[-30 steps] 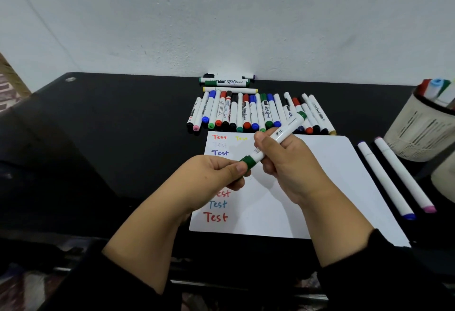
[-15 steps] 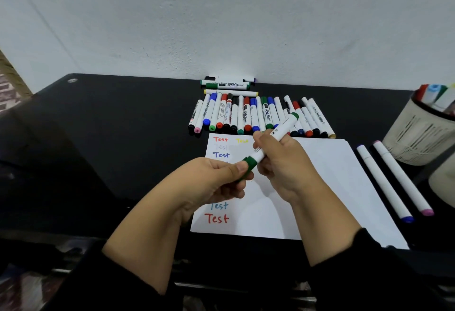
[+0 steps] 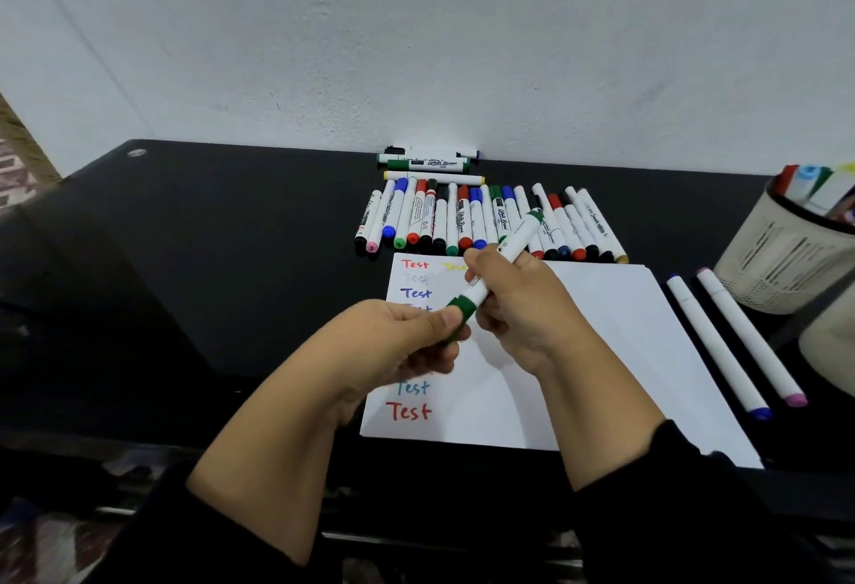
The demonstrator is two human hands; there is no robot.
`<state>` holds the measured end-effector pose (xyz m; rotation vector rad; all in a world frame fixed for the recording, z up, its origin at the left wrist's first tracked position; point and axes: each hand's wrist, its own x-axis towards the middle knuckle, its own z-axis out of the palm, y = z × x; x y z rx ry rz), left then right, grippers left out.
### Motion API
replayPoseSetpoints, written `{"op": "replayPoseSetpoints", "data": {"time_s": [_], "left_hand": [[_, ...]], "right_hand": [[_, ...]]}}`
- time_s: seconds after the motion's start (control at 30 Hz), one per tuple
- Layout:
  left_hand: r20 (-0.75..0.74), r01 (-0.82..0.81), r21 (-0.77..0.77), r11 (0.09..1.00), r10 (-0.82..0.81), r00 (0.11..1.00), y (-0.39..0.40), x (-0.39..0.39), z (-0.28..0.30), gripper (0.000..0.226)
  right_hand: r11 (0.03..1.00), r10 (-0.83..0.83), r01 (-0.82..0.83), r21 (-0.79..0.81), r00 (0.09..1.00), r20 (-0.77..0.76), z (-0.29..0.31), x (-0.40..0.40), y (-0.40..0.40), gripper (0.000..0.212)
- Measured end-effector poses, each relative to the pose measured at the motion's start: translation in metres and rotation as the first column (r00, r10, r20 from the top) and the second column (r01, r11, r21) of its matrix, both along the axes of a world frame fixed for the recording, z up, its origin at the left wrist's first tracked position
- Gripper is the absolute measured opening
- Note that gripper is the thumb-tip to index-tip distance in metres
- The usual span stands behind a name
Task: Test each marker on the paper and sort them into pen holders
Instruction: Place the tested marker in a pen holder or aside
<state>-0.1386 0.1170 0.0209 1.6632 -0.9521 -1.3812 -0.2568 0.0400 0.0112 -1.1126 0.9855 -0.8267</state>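
At frame centre, above the paper (image 3: 601, 352), the right hand (image 3: 518, 310) grips a green marker (image 3: 502, 255) while the left hand (image 3: 398, 343) pinches its cap (image 3: 462, 308).

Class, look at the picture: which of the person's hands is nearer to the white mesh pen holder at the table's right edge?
Right. The right hand, gripping the green-capped white marker, is over the paper on the side toward the white mesh pen holder; the left hand, pinching the cap, sits farther left.

Even soft light, wide-angle bending at edges, left hand (image 3: 393, 343) perhaps slightly motion-blurred
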Motion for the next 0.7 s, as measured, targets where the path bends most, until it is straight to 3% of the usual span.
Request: {"op": "replayPoseSetpoints", "data": {"time_s": [0.27, 0.7], "left_hand": [[-0.078, -0.042, -0.008, 0.999, 0.041, 0.996, -0.001, -0.001, -0.004, 0.024], [0.323, -0.094, -0.077, 0.993, 0.114, 0.940, -0.008, -0.013, -0.007, 0.023]], "right_hand": [[0.999, -0.004, 0.000, -0.051, 0.997, -0.080, -0.004, 0.001, 0.005, 0.021], [0.982, -0.184, 0.190, 0.016, 0.965, -0.189, -0.005, 0.010, 0.000, 0.015]]}}
